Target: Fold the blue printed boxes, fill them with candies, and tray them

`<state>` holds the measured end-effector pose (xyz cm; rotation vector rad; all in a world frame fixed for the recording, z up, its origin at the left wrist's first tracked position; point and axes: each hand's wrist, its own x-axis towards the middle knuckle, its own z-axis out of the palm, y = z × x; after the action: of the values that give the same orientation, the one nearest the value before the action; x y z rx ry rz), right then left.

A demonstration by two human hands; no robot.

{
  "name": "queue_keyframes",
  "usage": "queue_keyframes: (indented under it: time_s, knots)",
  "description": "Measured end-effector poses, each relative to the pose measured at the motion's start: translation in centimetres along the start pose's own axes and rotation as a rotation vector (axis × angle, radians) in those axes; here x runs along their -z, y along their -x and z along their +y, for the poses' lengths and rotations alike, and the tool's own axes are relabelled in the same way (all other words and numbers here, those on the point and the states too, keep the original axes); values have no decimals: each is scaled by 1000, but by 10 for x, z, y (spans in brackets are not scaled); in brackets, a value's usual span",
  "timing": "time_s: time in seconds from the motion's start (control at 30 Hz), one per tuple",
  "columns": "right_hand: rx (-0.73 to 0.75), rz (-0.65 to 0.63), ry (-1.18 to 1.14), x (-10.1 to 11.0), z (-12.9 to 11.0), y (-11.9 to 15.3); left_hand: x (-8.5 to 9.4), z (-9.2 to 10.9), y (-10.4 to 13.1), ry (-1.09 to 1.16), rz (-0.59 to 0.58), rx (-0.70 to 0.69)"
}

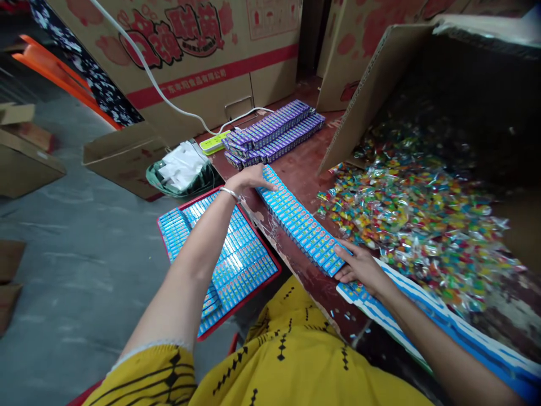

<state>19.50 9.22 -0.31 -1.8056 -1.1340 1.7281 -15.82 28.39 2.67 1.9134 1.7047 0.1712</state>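
A long row of small blue boxes point(302, 220) lies along the edge of the reddish-brown table, pressed end to end between my hands. At its far end my left hand point(252, 177) grips the row, with a bangle on that wrist. The near end is held by my right hand point(358, 265), its thumb on top and its fingers around the end. Under my left forearm is a red tray point(274, 276) filled with rows of the same blue boxes. Beside my right hand lie overlapping flat blue-and-white card sheets point(416, 307), partly covered by my right forearm.
Wrapped colourful candies point(406, 220) spill from a tipped cardboard box point(367, 84) on the right. Stacked purple boxes point(274, 132) lie at the back, near a yellow-green case point(214, 143) and a white cable point(156, 84). A green basket point(203, 183) holds white pieces. Large printed cartons point(270, 56) stand behind.
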Motion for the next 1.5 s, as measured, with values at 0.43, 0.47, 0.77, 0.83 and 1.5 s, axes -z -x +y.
queue_keyframes:
  time_s: [0.43,0.47,0.77,0.83,1.5]
  knots:
    - [-30,-96,-126,-40,-15,40,53,-18,67,-129,138,10]
    - [-32,-134,-133,-52,-16,43,60,-27,79,-124,150,14]
    - [-19,-379,-152,-179,6,33,72,-147,166,-37,112,206]
    - [-35,-381,-162,-202,17,25,63,-171,172,-19,94,232]
    - [-137,-319,-260,-304,77,-48,-2,-292,120,36,-46,331]
